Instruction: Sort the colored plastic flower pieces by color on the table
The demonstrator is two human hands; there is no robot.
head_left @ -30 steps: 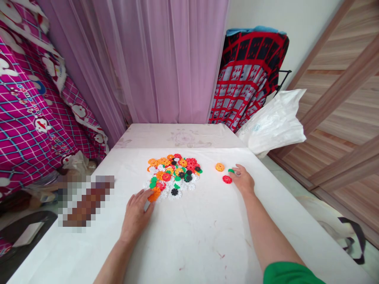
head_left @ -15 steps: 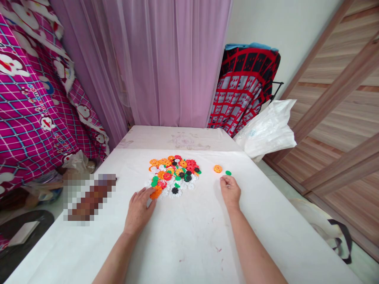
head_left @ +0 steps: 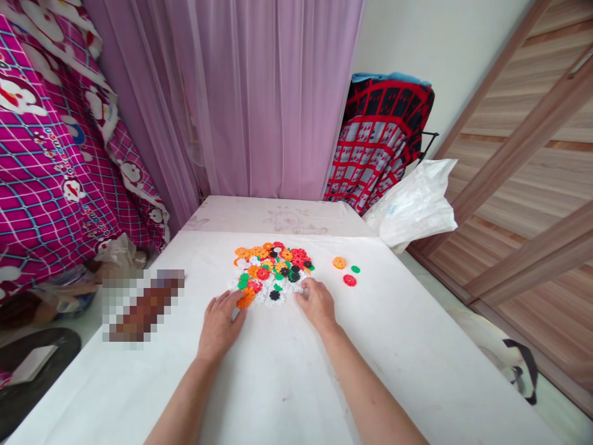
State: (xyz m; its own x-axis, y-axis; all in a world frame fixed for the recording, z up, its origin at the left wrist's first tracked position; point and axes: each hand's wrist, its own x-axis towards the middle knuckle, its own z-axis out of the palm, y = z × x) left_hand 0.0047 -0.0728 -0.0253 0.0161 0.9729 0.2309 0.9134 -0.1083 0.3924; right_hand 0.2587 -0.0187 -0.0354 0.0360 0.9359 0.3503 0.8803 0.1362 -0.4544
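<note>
A pile of plastic snowflake discs (head_left: 273,295), in orange, red, white, green and black, lies on the white-covered table (head_left: 278,371). My left hand (head_left: 221,324) rests at the pile's near left edge, open, its fingertips at an orange disc (head_left: 246,299). At the near right edge is my right hand (head_left: 319,304), thumb and forefinger apart beside the white discs (head_left: 301,285). Whether those fingers touch a disc is hard to see. Apart from the pile, to the right, lie an orange disc (head_left: 340,263), a green disc (head_left: 356,269) and a red disc (head_left: 349,280).
A blurred-out patch (head_left: 146,306) covers something on the table's left side. Beyond the right edge stands a white plastic bag (head_left: 412,207). Purple curtains (head_left: 273,99) hang behind the table, and a wooden wardrobe (head_left: 523,185) is at the right.
My right hand has moved left from near the separate discs to the pile. A red disc now lies beside the orange and green ones. My left hand stays almost in place.
</note>
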